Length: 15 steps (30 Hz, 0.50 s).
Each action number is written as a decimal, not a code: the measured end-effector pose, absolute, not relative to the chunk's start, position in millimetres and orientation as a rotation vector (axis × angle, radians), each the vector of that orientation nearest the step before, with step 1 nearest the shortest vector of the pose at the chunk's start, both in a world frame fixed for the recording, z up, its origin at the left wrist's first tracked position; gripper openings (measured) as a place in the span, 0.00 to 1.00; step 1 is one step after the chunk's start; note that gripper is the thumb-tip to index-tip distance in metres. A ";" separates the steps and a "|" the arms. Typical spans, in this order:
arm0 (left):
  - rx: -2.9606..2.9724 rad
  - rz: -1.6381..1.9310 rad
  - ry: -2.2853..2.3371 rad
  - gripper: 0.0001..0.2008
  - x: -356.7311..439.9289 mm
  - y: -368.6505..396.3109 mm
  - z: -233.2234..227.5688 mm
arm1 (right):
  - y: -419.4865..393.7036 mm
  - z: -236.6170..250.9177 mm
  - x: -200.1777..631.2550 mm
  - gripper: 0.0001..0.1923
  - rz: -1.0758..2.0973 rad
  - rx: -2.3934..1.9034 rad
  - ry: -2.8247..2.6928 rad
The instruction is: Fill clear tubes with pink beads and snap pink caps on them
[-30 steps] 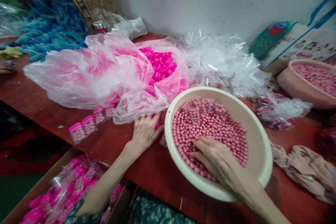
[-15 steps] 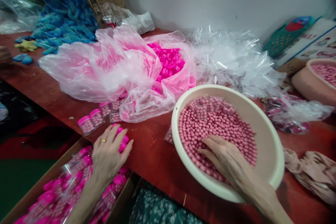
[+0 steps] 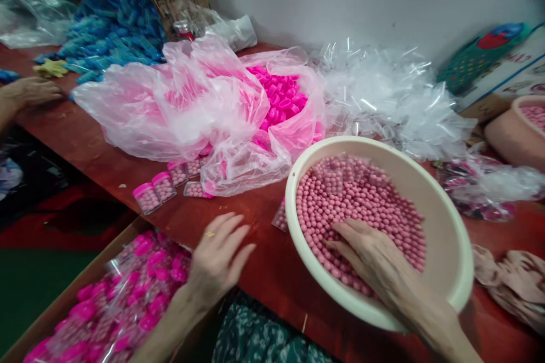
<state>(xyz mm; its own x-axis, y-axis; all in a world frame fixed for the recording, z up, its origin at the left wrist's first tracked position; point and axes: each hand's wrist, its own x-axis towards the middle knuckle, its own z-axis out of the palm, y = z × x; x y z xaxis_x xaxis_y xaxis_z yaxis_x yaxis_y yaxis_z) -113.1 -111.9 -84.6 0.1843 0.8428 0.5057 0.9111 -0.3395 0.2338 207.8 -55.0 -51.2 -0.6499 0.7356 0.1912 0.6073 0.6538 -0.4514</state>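
Above the surface [image 3: 268, 272], the left hand [image 3: 217, 252] hung spread, seemingly empty; in the tub [image 3: 462, 289], the right hand [image 3: 374, 249], half-curled, grip hidden, seemed to be gathering beads [image 3: 361, 204]. Lifting them called for a tighter curl.

one head-worn cam, near side of tabletop [image 3: 272, 272], looking forward and down, close range, wide view, wall [image 3: 340, 0] at far side
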 end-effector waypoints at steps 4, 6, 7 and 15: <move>-2.723 -0.576 -1.432 0.14 -60.1 -57.8 -96.0 | -57.8 -54.8 211.0 0.39 0.541 -0.953 -2.700; -2.734 -0.535 -1.396 0.15 -54.6 -46.7 -108.1 | -54.9 -55.6 210.9 0.37 0.440 -0.942 -2.681; -2.714 -0.528 -1.410 0.16 -57.0 -45.4 -113.4 | -51.3 -54.8 209.7 0.36 0.377 -0.941 -2.647; -2.343 -0.648 -1.746 0.09 -124.7 -97.9 -101.6 | -55.1 -22.4 167.9 0.14 -0.055 -1.080 -2.239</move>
